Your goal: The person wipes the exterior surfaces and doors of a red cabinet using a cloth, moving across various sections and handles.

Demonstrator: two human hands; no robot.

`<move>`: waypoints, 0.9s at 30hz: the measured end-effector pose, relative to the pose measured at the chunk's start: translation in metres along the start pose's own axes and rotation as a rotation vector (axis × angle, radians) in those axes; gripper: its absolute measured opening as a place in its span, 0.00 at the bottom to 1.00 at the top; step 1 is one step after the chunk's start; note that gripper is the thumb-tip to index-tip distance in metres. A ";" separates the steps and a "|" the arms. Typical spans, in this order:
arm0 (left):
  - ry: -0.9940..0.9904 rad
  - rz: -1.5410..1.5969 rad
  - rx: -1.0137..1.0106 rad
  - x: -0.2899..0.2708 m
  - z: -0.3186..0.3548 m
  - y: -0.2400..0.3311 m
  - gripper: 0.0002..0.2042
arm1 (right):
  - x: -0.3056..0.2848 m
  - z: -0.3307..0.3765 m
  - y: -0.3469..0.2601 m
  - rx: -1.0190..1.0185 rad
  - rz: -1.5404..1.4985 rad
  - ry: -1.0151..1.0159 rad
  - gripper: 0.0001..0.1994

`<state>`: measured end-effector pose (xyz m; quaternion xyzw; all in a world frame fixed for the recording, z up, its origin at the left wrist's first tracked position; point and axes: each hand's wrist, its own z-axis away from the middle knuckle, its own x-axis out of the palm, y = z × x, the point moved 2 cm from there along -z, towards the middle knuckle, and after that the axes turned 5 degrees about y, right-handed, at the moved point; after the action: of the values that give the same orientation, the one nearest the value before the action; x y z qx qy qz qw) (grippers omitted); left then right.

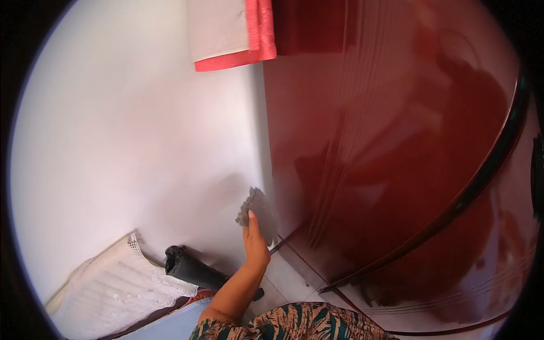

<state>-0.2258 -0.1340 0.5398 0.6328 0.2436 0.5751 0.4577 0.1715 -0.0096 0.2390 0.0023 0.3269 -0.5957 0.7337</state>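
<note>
My left hand (256, 245) reaches forward and holds a grey cleaning cloth (256, 208) pressed against the lower left side edge of a glossy dark red cabinet-like appliance (396, 147), right where it meets the white wall (130, 141). The thumb points up behind the cloth. My bare forearm rises from a leaf-patterned sleeve (294, 326) at the bottom edge. My right hand is out of the picture.
A white and pink-red cloth (232, 34) hangs over the appliance's top left corner. A black rolled bag (195, 271) lies on the floor by the wall, beside a white lace-edged cover (119, 286). Pale floor tiles (286, 280) show below the hand.
</note>
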 end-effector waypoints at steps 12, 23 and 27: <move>-0.164 -0.245 0.582 0.122 -0.052 0.002 0.32 | -0.004 0.017 0.014 -0.014 -0.182 0.221 0.14; -1.053 -0.359 1.455 0.133 0.102 -0.048 0.36 | 0.053 0.045 0.033 0.088 -0.250 0.311 0.13; -0.935 -0.468 1.633 0.133 0.069 -0.046 0.30 | 0.062 0.042 0.027 -0.124 -0.140 0.490 0.13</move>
<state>-0.1212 -0.0223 0.5726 0.8560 0.4811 -0.1868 0.0308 0.2200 -0.0718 0.2313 0.0792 0.5301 -0.6056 0.5881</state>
